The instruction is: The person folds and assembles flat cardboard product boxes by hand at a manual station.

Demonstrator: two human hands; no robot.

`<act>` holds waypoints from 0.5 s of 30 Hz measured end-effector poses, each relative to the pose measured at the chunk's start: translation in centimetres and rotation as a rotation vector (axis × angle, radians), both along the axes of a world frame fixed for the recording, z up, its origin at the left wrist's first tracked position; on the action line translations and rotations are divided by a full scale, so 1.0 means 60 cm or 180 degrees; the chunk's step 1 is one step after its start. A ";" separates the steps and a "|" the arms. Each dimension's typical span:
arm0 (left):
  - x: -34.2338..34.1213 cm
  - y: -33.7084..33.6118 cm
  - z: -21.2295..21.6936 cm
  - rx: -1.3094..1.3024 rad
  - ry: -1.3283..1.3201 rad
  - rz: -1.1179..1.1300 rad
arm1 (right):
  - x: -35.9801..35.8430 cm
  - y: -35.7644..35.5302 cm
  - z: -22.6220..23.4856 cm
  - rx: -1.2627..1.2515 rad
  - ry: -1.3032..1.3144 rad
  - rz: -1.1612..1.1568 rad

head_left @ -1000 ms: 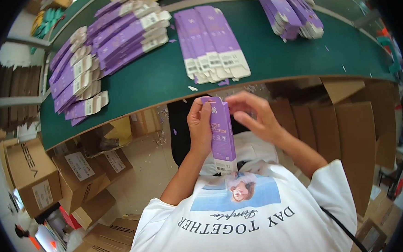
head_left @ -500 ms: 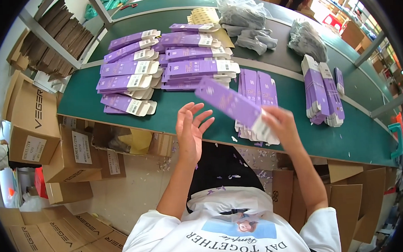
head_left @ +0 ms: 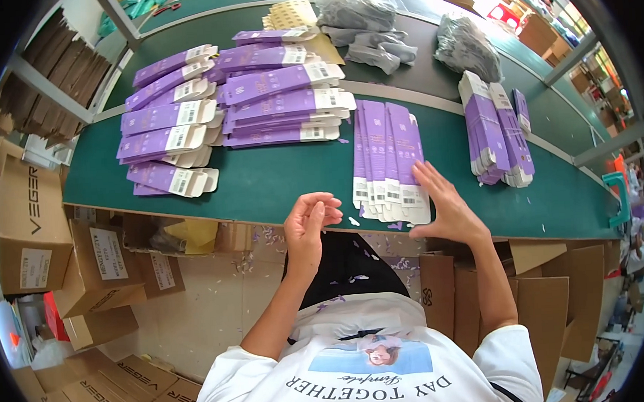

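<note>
Flattened purple-and-white cartons (head_left: 388,153) lie overlapped in a fanned pile on the green table, straight ahead of me. My right hand (head_left: 448,206) is at the pile's right edge, fingers spread, gripping nothing. My left hand (head_left: 311,227) hovers by the table's front edge, left of the pile. Its fingers are loosely bent and apart, with nothing in them. Farther left, more purple cartons are heaped in two stacks, an outer stack (head_left: 156,118) and an inner stack (head_left: 272,101), their white end flaps pointing right.
Tied bundles of purple cartons (head_left: 486,136) stand right on the green table (head_left: 283,170). Grey plastic bags (head_left: 358,11) and a yellowish sheet (head_left: 288,15) lie at the back. Brown cardboard boxes (head_left: 32,219) are stacked on the left, open ones (head_left: 543,320) below right. Paper scraps litter the floor.
My right hand has let go of the flat purple carton, which now lies with the fanned pile. My left hand's fingers have curled in slightly. The whole view has shifted a little.
</note>
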State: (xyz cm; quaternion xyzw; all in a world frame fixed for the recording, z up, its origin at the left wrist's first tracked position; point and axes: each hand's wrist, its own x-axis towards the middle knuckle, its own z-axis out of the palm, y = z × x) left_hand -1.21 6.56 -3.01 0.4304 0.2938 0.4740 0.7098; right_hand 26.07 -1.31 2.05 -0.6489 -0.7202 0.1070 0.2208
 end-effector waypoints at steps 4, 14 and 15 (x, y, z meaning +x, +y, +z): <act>0.061 -0.008 0.002 0.0296 0.0262 -0.0446 | 0.006 -0.066 -0.019 -0.0043 -0.0794 0.0083; 0.128 -0.050 0.065 -0.1776 -0.1023 -0.1384 | -0.068 -0.158 -0.027 0.1307 0.0191 0.0014; 0.128 -0.048 0.065 -0.1792 -0.1016 -0.1403 | -0.095 -0.174 -0.020 0.1111 0.0163 0.0192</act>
